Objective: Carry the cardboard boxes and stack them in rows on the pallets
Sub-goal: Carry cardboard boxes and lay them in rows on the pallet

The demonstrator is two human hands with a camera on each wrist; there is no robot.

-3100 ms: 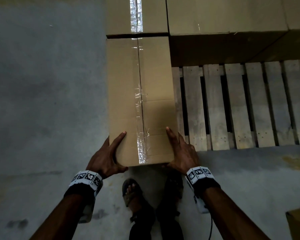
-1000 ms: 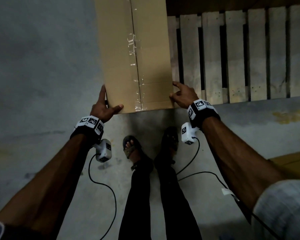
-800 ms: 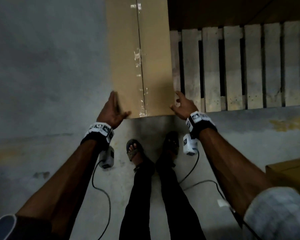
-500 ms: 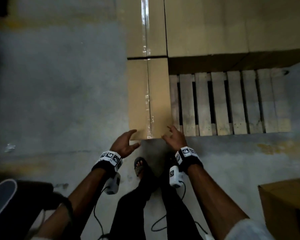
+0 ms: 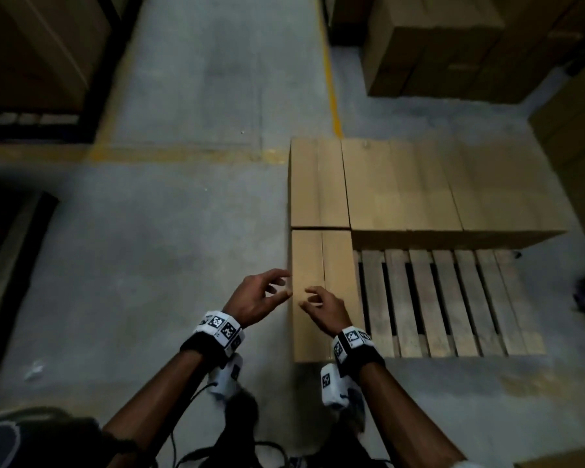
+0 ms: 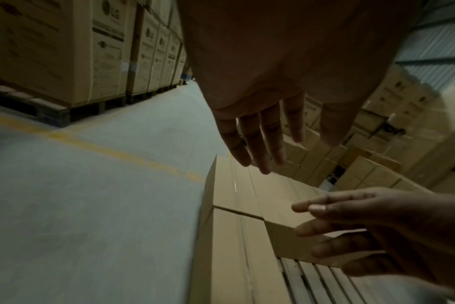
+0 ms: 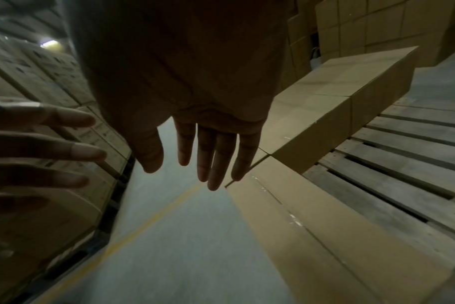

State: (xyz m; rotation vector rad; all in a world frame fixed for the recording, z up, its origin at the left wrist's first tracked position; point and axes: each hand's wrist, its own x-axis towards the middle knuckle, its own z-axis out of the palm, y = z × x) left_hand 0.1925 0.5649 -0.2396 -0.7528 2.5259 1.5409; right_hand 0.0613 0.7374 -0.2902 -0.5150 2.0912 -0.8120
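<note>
Both hands empty, fingers loosely spread, above the near cardboard box. Left hand hovers off the box's left edge; right hand hovers over its top. Neither grips anything; the head view can't say whether they touch the box, but the wrist views show fingers lifted clear of the cardboard.

Near box sits on the left end of the wooden pallet, long side running away from the person, butted end to end against a far box. Right of that, a row of boxes fills the pallet's back half. Front slats to the right of the near box are bare.

Only the head view shows the yellow floor line running off toward stacked cartons at top right, and the tagged wristbands. Only the left wrist view shows tall printed cartons on dark pallets along the aisle, with the right hand's fingers entering from the side. Right wrist view shows the tape seam on the near box top and the side face of the back row.
</note>
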